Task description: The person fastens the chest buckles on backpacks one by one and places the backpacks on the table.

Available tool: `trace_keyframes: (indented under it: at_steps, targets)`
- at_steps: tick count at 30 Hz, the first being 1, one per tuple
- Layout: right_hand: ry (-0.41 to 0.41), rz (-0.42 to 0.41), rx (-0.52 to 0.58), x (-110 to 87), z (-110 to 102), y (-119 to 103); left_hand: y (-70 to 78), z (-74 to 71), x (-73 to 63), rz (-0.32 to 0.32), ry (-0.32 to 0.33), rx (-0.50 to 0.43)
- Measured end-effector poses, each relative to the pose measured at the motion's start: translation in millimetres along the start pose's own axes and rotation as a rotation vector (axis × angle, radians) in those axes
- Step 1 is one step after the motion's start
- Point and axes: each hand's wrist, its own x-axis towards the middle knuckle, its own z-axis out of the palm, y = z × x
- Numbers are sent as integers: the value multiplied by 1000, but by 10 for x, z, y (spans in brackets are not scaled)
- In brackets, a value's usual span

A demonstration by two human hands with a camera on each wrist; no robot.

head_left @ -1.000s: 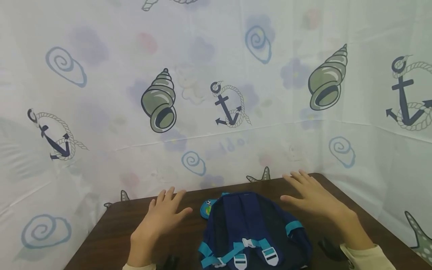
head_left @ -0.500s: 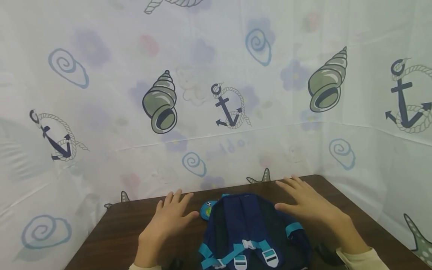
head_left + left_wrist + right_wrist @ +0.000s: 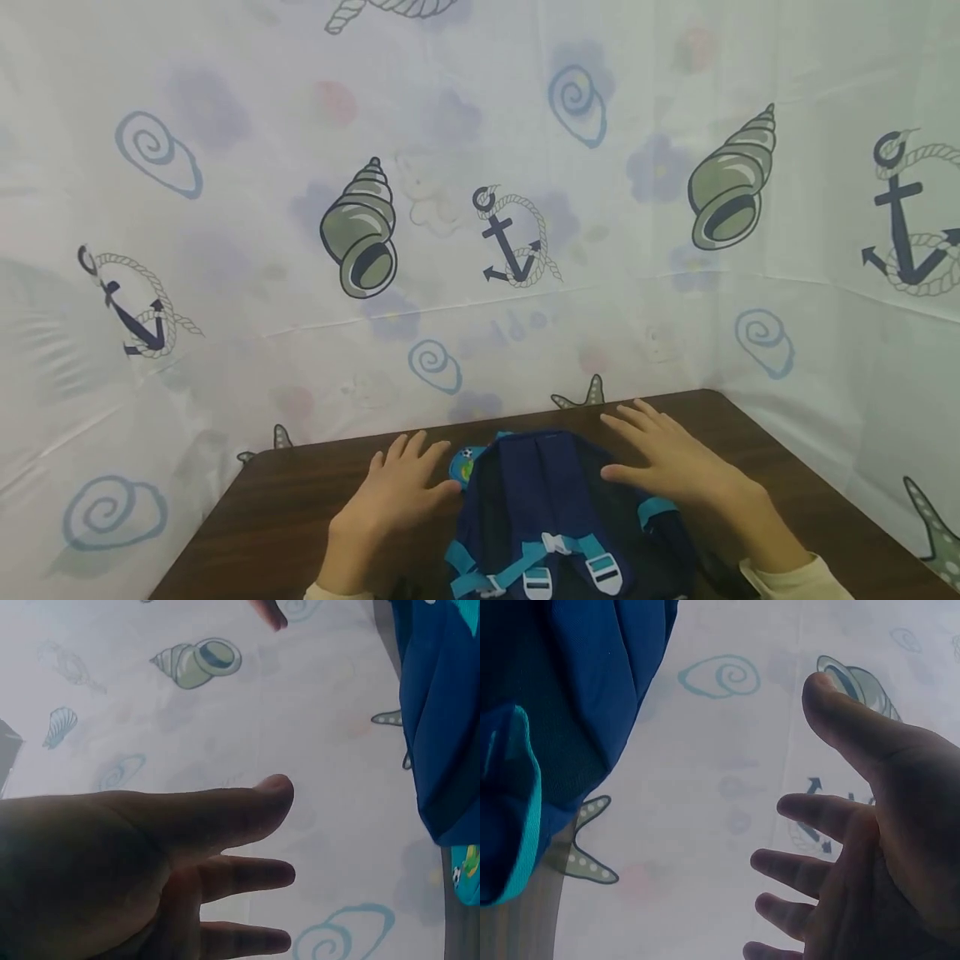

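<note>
A dark blue backpack [image 3: 551,492] lies on the brown table, its straps with turquoise webbing and white buckles facing up. To its left my left hand [image 3: 401,492] hovers with fingers spread, holding nothing. My right hand [image 3: 671,458] is on the other side, also spread, its thumb near the bag's edge. In the left wrist view my left hand [image 3: 150,862] has straight fingers and the bag's blue side [image 3: 442,735] shows at the right. The right wrist view has my right hand [image 3: 885,817] apart from the backpack [image 3: 585,690] and its turquoise-edged side pocket.
A small turquoise item with a football print [image 3: 463,464] sits behind the bag's left side, partly hidden. The wooden table [image 3: 255,517] ends at a white curtain [image 3: 450,125] printed with shells and anchors, which also runs along both sides.
Both hands have moved inward toward the backpack, the left one going right and the right one left and slightly down. The backpack stays in place.
</note>
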Motion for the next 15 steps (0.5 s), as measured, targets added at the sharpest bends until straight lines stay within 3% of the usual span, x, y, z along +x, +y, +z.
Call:
trace_keyframes:
  at_steps: [5, 11, 15]
  targets:
    - [-34, -19, 2, 10, 79, -51, 75, 85, 21, 35, -52, 16]
    - [-120, -16, 64, 28, 193, -128, 189, 194, 53, 98, -175, 64]
    - [-169, -15, 105, 28, 257, -187, 242, 257, 59, 95, -264, 87]
